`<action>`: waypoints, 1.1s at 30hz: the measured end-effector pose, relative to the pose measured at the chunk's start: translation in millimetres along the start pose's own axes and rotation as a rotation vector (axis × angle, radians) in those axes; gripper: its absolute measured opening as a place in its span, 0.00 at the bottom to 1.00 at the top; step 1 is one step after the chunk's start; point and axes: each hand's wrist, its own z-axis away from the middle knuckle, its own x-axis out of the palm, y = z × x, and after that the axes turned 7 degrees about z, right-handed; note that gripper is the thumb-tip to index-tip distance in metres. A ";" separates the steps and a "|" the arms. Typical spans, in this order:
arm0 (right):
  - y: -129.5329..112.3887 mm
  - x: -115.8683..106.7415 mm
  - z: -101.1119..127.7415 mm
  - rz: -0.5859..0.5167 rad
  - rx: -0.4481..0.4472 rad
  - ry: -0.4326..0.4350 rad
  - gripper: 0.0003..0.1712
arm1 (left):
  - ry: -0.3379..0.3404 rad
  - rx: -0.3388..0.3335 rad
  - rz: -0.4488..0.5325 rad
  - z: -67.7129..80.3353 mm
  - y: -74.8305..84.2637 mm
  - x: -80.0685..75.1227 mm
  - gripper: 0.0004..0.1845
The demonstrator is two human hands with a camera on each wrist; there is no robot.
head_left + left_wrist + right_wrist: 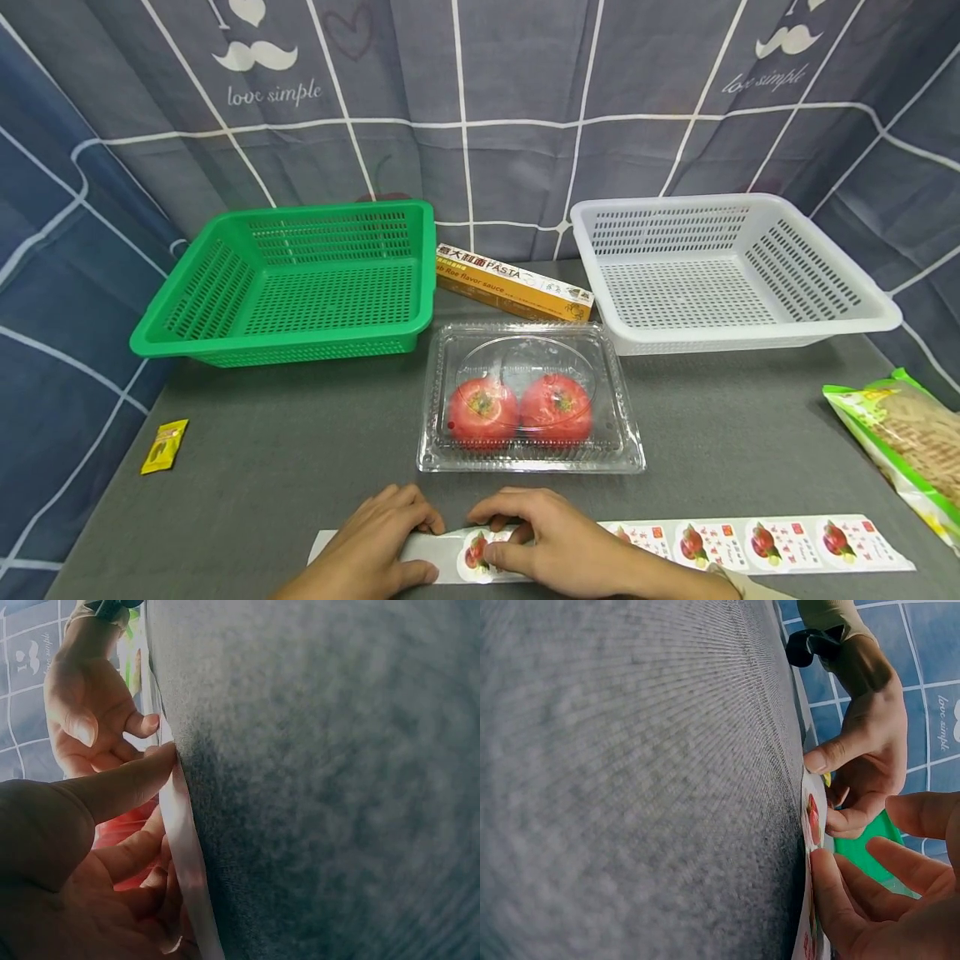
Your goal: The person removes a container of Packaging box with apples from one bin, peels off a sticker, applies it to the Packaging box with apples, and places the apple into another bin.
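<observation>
Clear clamshell holds two tomatoes (lid shut).

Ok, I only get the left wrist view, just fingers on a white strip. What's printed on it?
Observer: The sticker strip carries a row of round tomato labels. The left hand holds its blank end.
Operator: And the other hand?
Observer: The right hand pinches the first sticker at its edge.
Operator: Anything behind them?
Observer: A closed clear clamshell with two tomatoes inside.
</observation>
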 end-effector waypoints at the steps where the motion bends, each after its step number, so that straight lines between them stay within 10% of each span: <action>1: -0.4 -0.1 0.3 0.004 0.001 -0.002 0.17 | 0.006 0.002 -0.001 -0.3 0.1 0.0 0.16; 12: -1.4 2.0 -0.9 0.048 -0.074 -0.003 0.15 | 0.043 0.018 0.109 -1.5 -1.1 -0.6 0.10; 21: -2.4 2.3 1.4 0.213 -0.090 0.022 0.15 | 0.016 0.024 0.400 -3.0 2.7 -2.1 0.06; 33: 0.3 3.5 0.4 0.228 -0.119 0.029 0.11 | 0.018 0.001 0.427 -3.4 1.5 -1.8 0.05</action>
